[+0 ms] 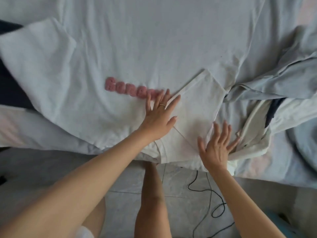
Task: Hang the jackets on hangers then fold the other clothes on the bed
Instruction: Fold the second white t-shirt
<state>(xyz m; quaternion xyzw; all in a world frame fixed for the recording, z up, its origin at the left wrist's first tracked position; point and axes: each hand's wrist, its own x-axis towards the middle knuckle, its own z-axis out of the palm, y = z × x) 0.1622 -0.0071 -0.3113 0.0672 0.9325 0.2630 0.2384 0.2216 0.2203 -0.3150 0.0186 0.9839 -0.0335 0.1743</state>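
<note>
Head view gives us the white T-shirt (106,107) spread flat at the near edge of the bed (289,170). We judge it thin, limp and light, prone to creasing, and best pinched at hems or shoulder seams. Our left hand (159,115) and right hand (217,145) lie open with straight fingers, smoothing its folded-in sleeve (200,103) beside the fuzzy pink lettering (130,87).

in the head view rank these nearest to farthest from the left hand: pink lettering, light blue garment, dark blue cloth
1. pink lettering, on the white shirt just beyond the left hand; the fingertips reach its end.
2. light blue garment, bunched up to the right, past the folded sleeve.
3. dark blue cloth, at the picture's far left edge.
</note>
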